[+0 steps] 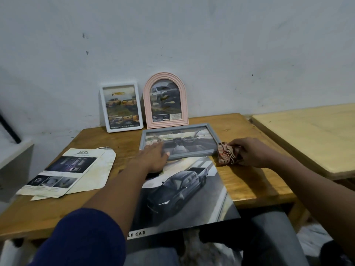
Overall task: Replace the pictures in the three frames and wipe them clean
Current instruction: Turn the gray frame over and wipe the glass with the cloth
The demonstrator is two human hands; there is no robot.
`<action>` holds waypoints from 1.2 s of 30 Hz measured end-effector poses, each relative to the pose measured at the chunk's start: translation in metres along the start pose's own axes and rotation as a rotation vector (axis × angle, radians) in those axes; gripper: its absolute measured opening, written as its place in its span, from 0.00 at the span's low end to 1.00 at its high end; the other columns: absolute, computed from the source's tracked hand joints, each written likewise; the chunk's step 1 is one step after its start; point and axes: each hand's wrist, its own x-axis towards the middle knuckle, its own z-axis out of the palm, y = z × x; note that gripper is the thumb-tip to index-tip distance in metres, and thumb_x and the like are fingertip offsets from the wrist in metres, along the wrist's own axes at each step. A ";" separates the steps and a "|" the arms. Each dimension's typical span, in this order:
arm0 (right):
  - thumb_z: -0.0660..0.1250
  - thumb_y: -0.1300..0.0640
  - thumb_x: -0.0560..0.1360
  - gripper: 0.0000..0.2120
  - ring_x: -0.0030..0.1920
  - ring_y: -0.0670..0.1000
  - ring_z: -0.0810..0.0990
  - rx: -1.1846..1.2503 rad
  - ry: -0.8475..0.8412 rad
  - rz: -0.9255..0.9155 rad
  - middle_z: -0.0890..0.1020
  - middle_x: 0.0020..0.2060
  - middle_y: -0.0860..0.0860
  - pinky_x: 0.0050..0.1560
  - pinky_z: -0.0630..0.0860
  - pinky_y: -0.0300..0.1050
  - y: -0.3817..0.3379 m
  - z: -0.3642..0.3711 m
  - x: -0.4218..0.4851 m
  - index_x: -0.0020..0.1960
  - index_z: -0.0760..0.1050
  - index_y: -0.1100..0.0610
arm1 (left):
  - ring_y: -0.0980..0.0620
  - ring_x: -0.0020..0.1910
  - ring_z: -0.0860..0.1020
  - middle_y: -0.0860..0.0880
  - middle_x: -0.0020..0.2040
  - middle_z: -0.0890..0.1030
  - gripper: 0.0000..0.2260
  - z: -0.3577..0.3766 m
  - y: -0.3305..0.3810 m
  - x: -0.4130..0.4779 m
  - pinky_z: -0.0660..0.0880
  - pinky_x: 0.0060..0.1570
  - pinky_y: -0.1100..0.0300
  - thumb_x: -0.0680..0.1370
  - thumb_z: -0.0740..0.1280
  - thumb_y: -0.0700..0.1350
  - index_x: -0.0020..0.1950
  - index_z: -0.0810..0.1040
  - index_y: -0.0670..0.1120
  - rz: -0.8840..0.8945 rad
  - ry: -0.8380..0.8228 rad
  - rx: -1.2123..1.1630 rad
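A grey frame [192, 140] with a car-interior picture lies flat near the middle of the wooden table [247, 181]. My left hand [152, 159] rests flat on its lower left corner, fingers straight. My right hand [247, 152] grips a crumpled reddish cloth [226, 155] right beside the frame's lower right corner. A white frame [121, 107] and a pink arched frame [165, 99], both holding truck pictures, stand against the wall at the back.
A large brochure with a dark pickup [184, 191] lies under the grey frame's near edge and overhangs the table front. Loose cut-out pages [67, 173] lie at the left. A second, paler table [307, 139] stands at the right.
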 end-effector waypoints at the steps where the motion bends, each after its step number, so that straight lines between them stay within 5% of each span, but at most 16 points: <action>1: 0.63 0.62 0.80 0.20 0.60 0.55 0.76 0.002 -0.012 -0.011 0.79 0.63 0.54 0.53 0.73 0.43 0.000 0.000 -0.006 0.70 0.73 0.53 | 0.44 0.82 0.52 0.47 0.84 0.52 0.31 0.000 0.000 -0.001 0.53 0.78 0.43 0.84 0.52 0.61 0.84 0.49 0.50 -0.001 0.000 -0.006; 8: 0.60 0.57 0.81 0.17 0.59 0.52 0.77 0.039 -0.147 -0.004 0.79 0.64 0.51 0.56 0.77 0.45 -0.009 -0.005 -0.022 0.69 0.75 0.50 | 0.44 0.82 0.48 0.47 0.84 0.50 0.32 -0.003 -0.001 -0.004 0.50 0.79 0.41 0.84 0.52 0.63 0.84 0.48 0.51 -0.016 0.000 -0.024; 15: 0.60 0.49 0.82 0.18 0.61 0.54 0.77 0.114 0.061 -0.001 0.80 0.63 0.54 0.57 0.73 0.48 -0.027 -0.013 0.016 0.66 0.78 0.55 | 0.40 0.82 0.47 0.46 0.84 0.49 0.30 -0.015 -0.014 0.005 0.49 0.78 0.38 0.84 0.52 0.62 0.83 0.50 0.53 -0.081 0.009 -0.047; 20: 0.60 0.45 0.81 0.21 0.61 0.57 0.76 0.129 0.009 0.096 0.79 0.64 0.57 0.59 0.73 0.50 -0.038 -0.009 0.066 0.67 0.76 0.58 | 0.39 0.81 0.53 0.43 0.83 0.52 0.32 -0.024 -0.024 0.020 0.56 0.78 0.42 0.83 0.54 0.62 0.83 0.50 0.53 -0.180 0.042 -0.155; 22: 0.61 0.45 0.81 0.23 0.63 0.58 0.75 0.134 -0.023 0.166 0.77 0.66 0.58 0.60 0.73 0.51 -0.041 -0.003 0.084 0.69 0.72 0.59 | 0.39 0.75 0.66 0.42 0.79 0.64 0.30 -0.025 -0.027 0.027 0.66 0.73 0.42 0.82 0.57 0.61 0.82 0.57 0.53 -0.223 0.066 -0.195; 24: 0.61 0.45 0.81 0.27 0.65 0.59 0.74 0.122 -0.072 0.233 0.74 0.68 0.59 0.62 0.72 0.52 -0.046 0.003 0.099 0.73 0.67 0.61 | 0.43 0.59 0.78 0.44 0.65 0.79 0.26 -0.027 -0.029 0.033 0.76 0.61 0.44 0.79 0.61 0.60 0.74 0.67 0.52 -0.267 0.084 -0.255; 27: 0.62 0.47 0.80 0.26 0.61 0.58 0.75 0.080 -0.104 0.275 0.75 0.66 0.59 0.58 0.74 0.50 -0.052 0.010 0.117 0.72 0.66 0.62 | 0.47 0.46 0.81 0.48 0.48 0.82 0.18 -0.030 -0.029 0.038 0.80 0.50 0.48 0.74 0.67 0.55 0.62 0.75 0.51 -0.300 0.103 -0.274; 32: 0.62 0.49 0.78 0.24 0.57 0.59 0.75 0.093 -0.056 0.336 0.77 0.57 0.58 0.61 0.73 0.54 -0.058 0.017 0.135 0.69 0.66 0.61 | 0.47 0.50 0.77 0.46 0.56 0.80 0.17 -0.036 -0.019 0.043 0.74 0.48 0.54 0.78 0.67 0.48 0.66 0.74 0.47 -0.305 0.184 -0.353; 36: 0.63 0.50 0.77 0.23 0.56 0.60 0.76 0.202 0.015 0.368 0.77 0.56 0.59 0.54 0.74 0.51 -0.053 0.016 0.130 0.67 0.69 0.61 | 0.48 0.50 0.77 0.48 0.53 0.77 0.17 -0.037 -0.017 0.037 0.73 0.47 0.53 0.80 0.67 0.47 0.68 0.73 0.45 -0.317 0.243 -0.443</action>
